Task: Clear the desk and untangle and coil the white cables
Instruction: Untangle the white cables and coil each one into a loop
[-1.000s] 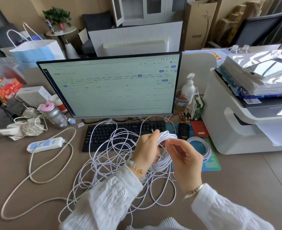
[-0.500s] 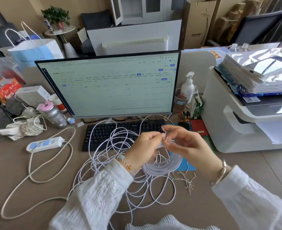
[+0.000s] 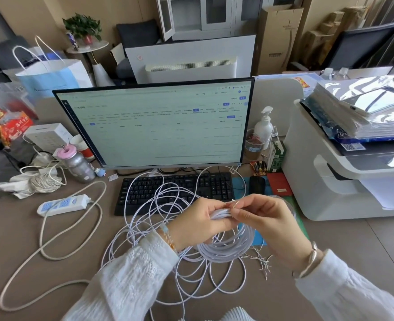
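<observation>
A coiled bundle of thin white cable hangs above the desk in front of the keyboard. My left hand grips the top of the coil. My right hand pinches a small twist tie at the same spot, fingertips against the left hand. Loose white cable lies in tangled loops over the keyboard and the desk below my wrists. Frayed wire ends stick out to the right of the coil.
A black keyboard and monitor stand behind the cables, a black mouse to the right. A white printer fills the right side. At left lie a power strip with its thick cord, a bottle and a cord bundle.
The coil has dropped lower under my hands. My right hand moved in from the side and now pinches the twist tie at the coil's top. The camera came closer.
</observation>
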Demonstrator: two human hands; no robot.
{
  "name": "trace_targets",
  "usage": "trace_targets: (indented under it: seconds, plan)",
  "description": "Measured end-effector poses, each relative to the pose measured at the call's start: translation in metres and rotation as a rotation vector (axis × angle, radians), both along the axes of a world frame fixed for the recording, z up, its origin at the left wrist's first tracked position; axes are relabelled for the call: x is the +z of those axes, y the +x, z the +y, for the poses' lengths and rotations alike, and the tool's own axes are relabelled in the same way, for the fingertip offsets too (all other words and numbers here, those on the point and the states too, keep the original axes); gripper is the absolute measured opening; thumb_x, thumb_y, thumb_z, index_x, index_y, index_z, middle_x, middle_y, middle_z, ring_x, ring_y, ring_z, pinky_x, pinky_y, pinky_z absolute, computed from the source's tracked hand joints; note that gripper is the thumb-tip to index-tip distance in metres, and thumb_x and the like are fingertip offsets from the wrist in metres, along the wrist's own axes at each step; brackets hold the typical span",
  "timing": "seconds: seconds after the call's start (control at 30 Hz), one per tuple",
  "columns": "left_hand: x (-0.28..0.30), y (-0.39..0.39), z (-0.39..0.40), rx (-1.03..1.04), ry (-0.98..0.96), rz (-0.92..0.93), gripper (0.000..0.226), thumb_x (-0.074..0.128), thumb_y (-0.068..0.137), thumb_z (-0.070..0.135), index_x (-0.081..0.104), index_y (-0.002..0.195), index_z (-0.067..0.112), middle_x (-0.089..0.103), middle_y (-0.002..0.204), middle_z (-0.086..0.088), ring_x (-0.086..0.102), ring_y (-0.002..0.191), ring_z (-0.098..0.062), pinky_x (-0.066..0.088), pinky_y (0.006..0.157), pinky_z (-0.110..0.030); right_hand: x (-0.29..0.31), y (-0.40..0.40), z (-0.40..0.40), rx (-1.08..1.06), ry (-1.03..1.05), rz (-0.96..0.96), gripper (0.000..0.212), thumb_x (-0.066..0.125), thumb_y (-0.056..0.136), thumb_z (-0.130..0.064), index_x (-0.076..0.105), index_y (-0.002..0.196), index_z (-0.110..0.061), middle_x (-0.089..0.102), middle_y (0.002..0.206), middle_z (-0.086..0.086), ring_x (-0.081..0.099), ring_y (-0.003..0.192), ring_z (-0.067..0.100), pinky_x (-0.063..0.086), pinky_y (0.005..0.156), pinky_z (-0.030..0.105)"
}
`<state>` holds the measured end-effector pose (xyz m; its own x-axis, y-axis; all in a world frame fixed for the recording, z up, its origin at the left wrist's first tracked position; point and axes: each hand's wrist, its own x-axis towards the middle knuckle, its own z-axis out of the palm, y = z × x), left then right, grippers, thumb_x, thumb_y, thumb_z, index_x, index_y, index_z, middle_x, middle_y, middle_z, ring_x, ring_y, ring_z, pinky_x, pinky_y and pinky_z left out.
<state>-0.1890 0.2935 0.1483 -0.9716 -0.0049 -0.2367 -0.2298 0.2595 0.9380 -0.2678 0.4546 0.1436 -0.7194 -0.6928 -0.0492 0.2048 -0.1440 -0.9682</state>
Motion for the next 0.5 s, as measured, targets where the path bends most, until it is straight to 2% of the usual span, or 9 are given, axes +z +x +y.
trace_targets:
  seconds: [0.07,0.17,0.27,0.37,0.5]
  plan:
    - [0.004,0.003,-0.004,-0.051,0.085,-0.023,0.009,0.065,0.092,0.019,0.069,0.084,0.021,0.041,0.051,0.010,0.033,0.041,-0.007,0.030,0.042,-0.020,0.006,-0.006,0.004,0.081,0.003,-0.018,0.025,0.071,0.071,-0.002,0.062,0.094,0.004,0.071,0.089,0.020,0.068,0.079,0.026,0.057,0.071,0.027]
    - [0.012,0.006,-0.009,-0.135,0.180,-0.090,0.007,0.065,0.090,0.022,0.069,0.085,0.019,0.032,0.051,0.002,0.025,0.041,-0.011,0.024,0.042,-0.024,0.014,-0.016,0.008,0.183,0.081,-0.001,0.034,0.070,0.073,-0.006,0.064,0.106,-0.001,0.071,0.093,0.021,0.069,0.081,0.027,0.057,0.074,0.029]
    - [0.017,0.005,-0.012,-0.231,0.257,-0.160,0.009,0.064,0.092,0.021,0.070,0.085,0.018,0.029,0.050,0.002,0.021,0.040,-0.012,0.019,0.042,-0.026,0.021,-0.020,0.007,0.256,0.166,0.111,0.023,0.072,0.073,-0.014,0.071,0.093,-0.002,0.073,0.087,0.017,0.069,0.076,0.024,0.057,0.072,0.026]
    - [0.018,0.005,-0.013,-0.296,0.359,-0.201,0.013,0.061,0.094,0.020,0.071,0.087,0.019,0.027,0.048,0.003,0.020,0.038,-0.011,0.019,0.041,-0.025,0.026,-0.024,0.008,0.359,0.182,0.114,0.023,0.075,0.073,-0.019,0.071,0.087,-0.001,0.071,0.085,0.017,0.068,0.076,0.024,0.055,0.074,0.027]
    - [0.013,0.009,-0.018,-0.360,0.607,-0.241,0.013,0.068,0.088,0.035,0.070,0.084,0.022,0.030,0.047,0.010,0.019,0.038,-0.010,0.020,0.039,-0.021,0.031,-0.022,0.015,0.401,0.171,0.207,0.013,0.072,0.078,-0.010,0.071,0.088,-0.002,0.073,0.086,0.011,0.070,0.078,0.021,0.055,0.076,0.026]
